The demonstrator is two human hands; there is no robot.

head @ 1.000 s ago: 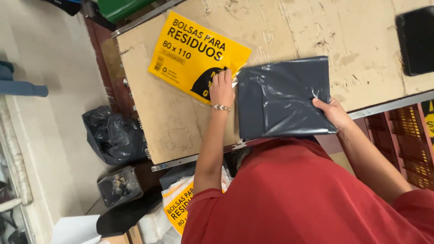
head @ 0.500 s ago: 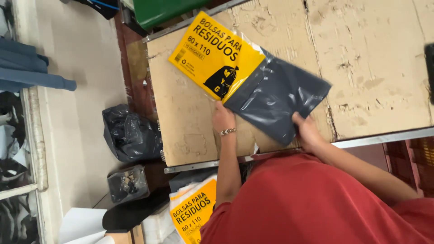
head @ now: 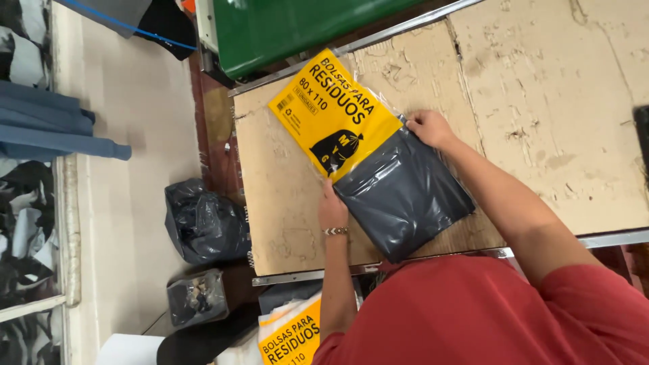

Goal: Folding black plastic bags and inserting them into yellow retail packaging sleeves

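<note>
**Grey stack now tucked under the yellow sleeve**

A second ago I held the folded grey bags [head: 405,199] beside the yellow printed sleeve [head: 334,111], the two only overlapping at a corner. Now the stack has swung round and lines up with the sleeve, its upper end slipped in behind the yellow panel, so both lie as one slanted strip in the middle of the frame on the worn cardboard-topped table [head: 541,88].

My left hand [head: 331,209] has moved up to the strip's lower left edge, fingers pressed flat on the clear wrap where yellow meets grey. My right hand [head: 429,128] has crossed from the lower right to the upper right edge, fingers closed narrowly on the wrap's border there. To my eye the stack is partly seated in the sleeve, most of the grey showing outside.

At lower left, a full black bag [head: 203,223] sits on the floor, and another yellow packet [head: 294,334] lies below the table edge.
</note>
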